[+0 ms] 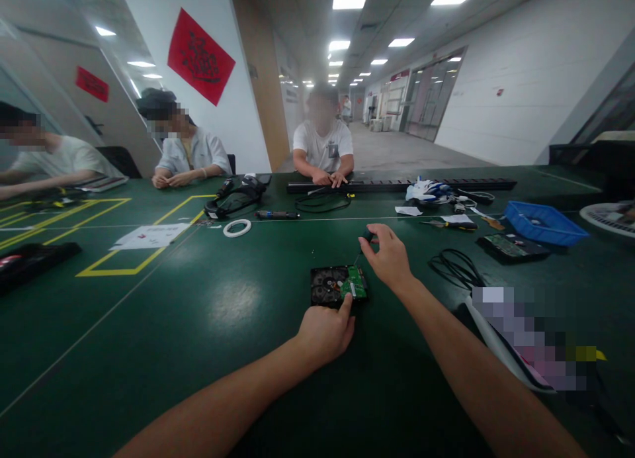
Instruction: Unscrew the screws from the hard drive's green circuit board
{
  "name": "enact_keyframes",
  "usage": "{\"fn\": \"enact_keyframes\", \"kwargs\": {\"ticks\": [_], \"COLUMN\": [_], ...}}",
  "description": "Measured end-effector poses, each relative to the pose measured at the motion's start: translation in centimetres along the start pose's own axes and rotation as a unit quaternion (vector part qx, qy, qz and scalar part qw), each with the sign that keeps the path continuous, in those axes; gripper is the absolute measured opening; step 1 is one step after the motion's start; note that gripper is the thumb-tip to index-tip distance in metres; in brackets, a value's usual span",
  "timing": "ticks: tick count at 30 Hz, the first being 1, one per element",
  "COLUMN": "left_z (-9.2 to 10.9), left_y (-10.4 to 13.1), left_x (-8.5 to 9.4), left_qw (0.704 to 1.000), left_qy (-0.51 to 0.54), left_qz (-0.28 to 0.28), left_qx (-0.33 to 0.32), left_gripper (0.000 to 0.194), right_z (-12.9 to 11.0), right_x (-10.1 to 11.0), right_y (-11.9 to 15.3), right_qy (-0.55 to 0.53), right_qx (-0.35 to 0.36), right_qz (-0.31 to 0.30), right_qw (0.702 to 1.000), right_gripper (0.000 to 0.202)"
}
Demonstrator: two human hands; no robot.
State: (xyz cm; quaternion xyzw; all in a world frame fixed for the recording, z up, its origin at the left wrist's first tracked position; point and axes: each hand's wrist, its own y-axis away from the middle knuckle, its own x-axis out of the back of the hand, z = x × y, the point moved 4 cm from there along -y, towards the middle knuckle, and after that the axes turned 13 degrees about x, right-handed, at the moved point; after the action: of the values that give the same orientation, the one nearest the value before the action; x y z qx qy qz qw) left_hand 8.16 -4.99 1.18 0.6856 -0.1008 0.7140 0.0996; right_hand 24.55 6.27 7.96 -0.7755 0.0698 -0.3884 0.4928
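A hard drive (325, 284) lies on the green table with its green circuit board facing up. My left hand (325, 332) is at its near edge, index finger pressed on the board and the other fingers curled, holding the drive down. My right hand (387, 256) is closed around the dark handle of a small screwdriver (368, 235). Its thin shaft slants down to the far right part of the board. Whether the tip sits in a screw is too small to tell.
To the right are coiled black cable (454, 269), another hard drive (513, 246), a blue tray (543, 223), pliers (451, 224) and gloves (429, 191). A white tape roll (237, 228) and paper (151, 236) lie left. People sit across the table and at left.
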Motion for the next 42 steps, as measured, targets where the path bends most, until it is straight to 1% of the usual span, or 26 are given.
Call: {"fn": "enact_keyframes", "kwargs": {"ticks": [5, 12, 22, 31, 42], "left_z": [0.0, 0.1, 0.1, 0.1, 0.1], "left_y": [0.1, -0.1, 0.0, 0.0, 0.0], "left_x": [0.1, 0.0, 0.1, 0.0, 0.0], "left_qw": [1.000, 1.000, 1.000, 1.000, 1.000], "left_qy": [-0.006, -0.010, -0.006, 0.000, -0.007], "left_qz": [0.005, -0.006, -0.004, -0.001, -0.007], "left_qx": [0.002, 0.011, 0.004, 0.008, 0.008], "left_gripper": [0.057, 0.058, 0.058, 0.057, 0.058], "right_z": [-0.2, -0.9, -0.5, -1.3, -1.3], "right_x": [0.1, 0.2, -0.1, 0.5, 0.6], "right_y": [-0.1, -0.3, -0.2, -0.6, -0.6], "right_qy": [0.009, 0.028, 0.014, 0.018, 0.035], "right_qx": [0.010, 0.037, 0.009, 0.034, 0.021], "right_qz": [-0.013, -0.019, -0.025, -0.030, -0.026], "right_qw": [1.000, 0.999, 1.000, 0.999, 0.999], "right_gripper": [0.025, 0.027, 0.025, 0.024, 0.023]}}
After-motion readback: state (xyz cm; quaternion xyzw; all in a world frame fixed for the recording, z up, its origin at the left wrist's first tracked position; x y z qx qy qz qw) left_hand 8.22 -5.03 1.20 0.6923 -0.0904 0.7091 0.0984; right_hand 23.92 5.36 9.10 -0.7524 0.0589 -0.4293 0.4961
